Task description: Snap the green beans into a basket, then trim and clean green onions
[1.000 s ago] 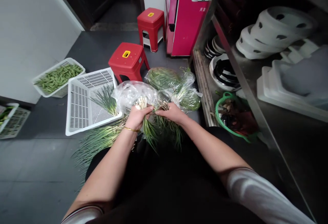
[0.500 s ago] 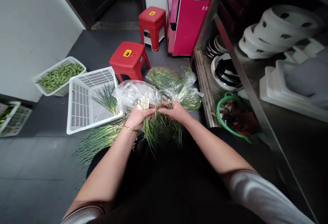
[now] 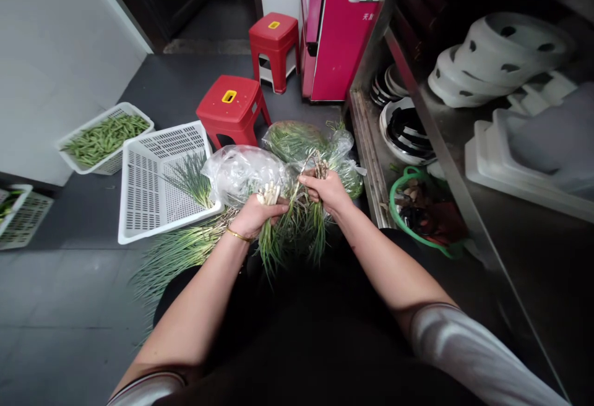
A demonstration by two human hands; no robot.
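Observation:
My left hand is closed around a bunch of scallions with clean white ends, their green tops hanging below. Closed as well, my right hand grips scallions with brownish root ends; one stalk sticks out between thumb and finger. The hands are apart, above my lap. Clear plastic bags lie just beyond them, one holding more greens. Loose scallions spread over the floor by my left forearm. A few scallions rest inside a white plastic basket.
Two red stools stand ahead. A basket of green bean pods is at the left, with another white basket nearer. On the right are a metal shelf, a green basket of scraps and a pink cabinet.
My hands have moved apart. The right hand has risen and shifted right with its scallions, and a single stalk now shows separately at its fingertips. My left hand has dropped slightly.

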